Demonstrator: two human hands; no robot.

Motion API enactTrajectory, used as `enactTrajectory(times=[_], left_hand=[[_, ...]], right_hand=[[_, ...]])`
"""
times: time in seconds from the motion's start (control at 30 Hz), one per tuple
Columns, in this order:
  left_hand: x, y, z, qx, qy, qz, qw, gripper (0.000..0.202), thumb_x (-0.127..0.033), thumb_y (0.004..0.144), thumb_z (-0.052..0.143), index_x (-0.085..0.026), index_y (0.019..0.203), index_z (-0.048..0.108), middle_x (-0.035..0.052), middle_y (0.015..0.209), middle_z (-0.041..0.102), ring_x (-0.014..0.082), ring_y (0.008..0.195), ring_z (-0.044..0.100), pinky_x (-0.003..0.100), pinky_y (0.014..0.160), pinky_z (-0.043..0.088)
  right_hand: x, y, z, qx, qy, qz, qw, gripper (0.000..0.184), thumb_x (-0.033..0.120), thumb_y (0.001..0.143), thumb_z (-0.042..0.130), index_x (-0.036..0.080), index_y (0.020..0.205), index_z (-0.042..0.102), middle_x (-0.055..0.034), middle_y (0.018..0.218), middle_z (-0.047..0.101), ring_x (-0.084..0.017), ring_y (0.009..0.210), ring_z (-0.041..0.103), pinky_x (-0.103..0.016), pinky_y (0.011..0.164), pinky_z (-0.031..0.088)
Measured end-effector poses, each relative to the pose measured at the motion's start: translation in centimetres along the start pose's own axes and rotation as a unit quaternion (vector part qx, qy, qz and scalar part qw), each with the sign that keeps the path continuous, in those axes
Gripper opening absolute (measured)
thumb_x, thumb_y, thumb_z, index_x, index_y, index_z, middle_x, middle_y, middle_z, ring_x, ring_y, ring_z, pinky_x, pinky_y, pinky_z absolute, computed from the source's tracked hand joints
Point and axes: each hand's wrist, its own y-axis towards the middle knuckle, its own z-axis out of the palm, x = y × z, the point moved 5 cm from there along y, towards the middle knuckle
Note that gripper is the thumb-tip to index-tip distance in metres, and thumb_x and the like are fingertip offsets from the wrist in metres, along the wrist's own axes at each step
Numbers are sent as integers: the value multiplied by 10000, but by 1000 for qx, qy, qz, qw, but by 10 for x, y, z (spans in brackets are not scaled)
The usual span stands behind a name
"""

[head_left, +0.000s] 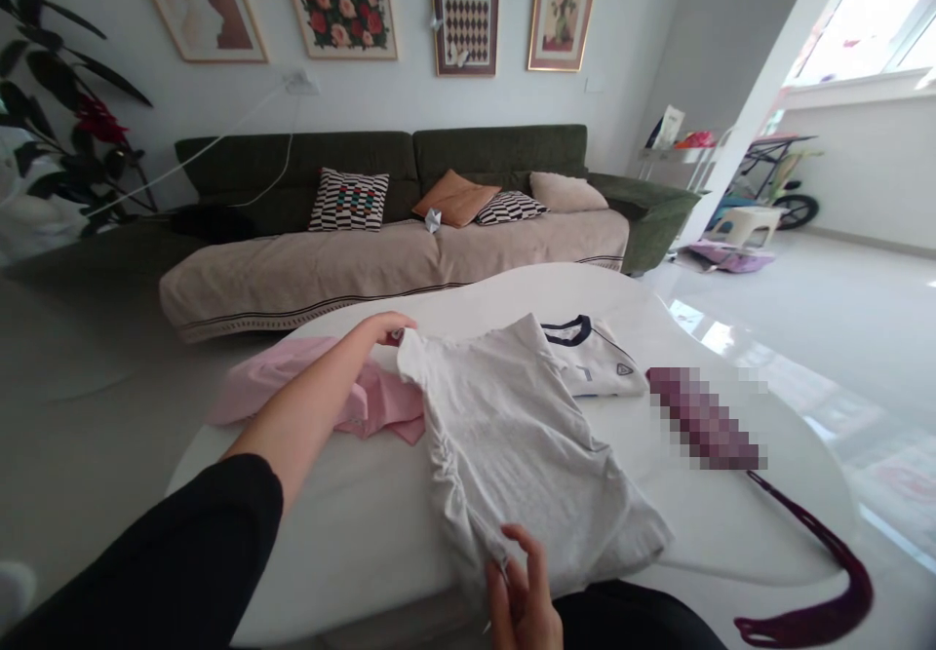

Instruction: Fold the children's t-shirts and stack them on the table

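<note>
A light grey shirt (512,426) lies spread across the white table, its near side wrinkled. My left hand (391,326) reaches to the far left corner of the shirt and pinches the fabric there. Low in the view, my right hand (527,596) has its fingers closed on the shirt's near edge. Under and beside the left forearm is a crumpled pink garment (384,397). A folded white shirt with a dark navy collar (601,358) sits partly behind the grey one.
On the right of the white table (343,533) lies a purple item (706,421), blurred by pixels, with a dark strap (840,553). Behind the table stands a green sofa (292,172) with cushions. A white stool (750,226) stands on the floor at right.
</note>
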Motion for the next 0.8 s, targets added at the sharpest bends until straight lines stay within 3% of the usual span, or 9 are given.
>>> enactTrajectory(times=[0.07,0.13,0.23,0.3,0.47,0.57,0.63,0.7,0.8], left_hand=[[-5,11,22,7,-13,7,1000,186,-262,798,553,-110,692,567,-19,587,564,86,516,524,231,551,454],[-7,20,48,15,-18,23,999,156,-254,839,509,-116,799,567,-7,688,600,84,582,564,240,589,474],[-4,29,86,16,-7,55,998,91,-168,797,532,-127,872,563,24,743,648,108,662,615,236,641,473],[-2,31,103,0,13,81,997,154,-148,763,548,-130,916,558,46,775,667,137,718,633,248,673,468],[-6,11,112,-69,88,189,975,272,-185,780,508,-122,1041,547,120,1052,619,205,1004,561,317,890,398],[3,-19,118,-64,130,267,953,359,-273,787,525,-171,1131,529,86,1247,507,207,1201,399,305,1021,273],[19,-37,126,-51,206,294,932,500,-412,773,539,-209,1225,467,63,1360,388,247,1295,238,357,1058,201],[38,-48,133,-58,312,280,906,616,-561,780,450,-245,1303,378,56,1430,262,305,1325,112,451,1052,166],[59,-52,136,-94,397,238,881,644,-647,802,265,-305,1347,287,38,1460,175,347,1321,73,523,1021,166]], right_hand=[[-6,3,-5,-12,0,-2,1000,408,470,815,425,209,1111,530,29,503,555,-97,366,495,-152,387,407],[-11,6,-7,-17,9,-28,999,363,441,826,408,207,1042,580,-8,598,606,-121,507,584,-166,498,463],[-17,6,-4,8,18,-79,997,322,405,838,384,217,844,645,-39,713,647,-148,684,630,-190,648,488],[-22,4,-3,14,-1,-98,995,286,371,833,406,221,854,649,-40,750,657,-150,706,631,-196,677,488],[-20,6,-11,-8,-148,-136,980,254,302,833,428,236,948,644,-65,788,637,-160,655,615,-234,607,501],[-12,8,-12,-17,-268,-223,937,233,286,790,493,257,944,665,-117,1016,612,-265,944,585,-363,754,497],[-12,6,-7,19,-329,-270,905,285,270,770,511,280,1023,642,-103,1184,551,-311,1084,510,-433,822,467],[-17,5,-5,71,-365,-271,888,353,252,777,490,299,1111,595,-71,1230,528,-306,1110,496,-443,833,460],[-19,21,-18,159,-339,-232,898,304,277,803,453,297,1053,625,-43,1190,565,-255,1075,535,-380,835,470]])
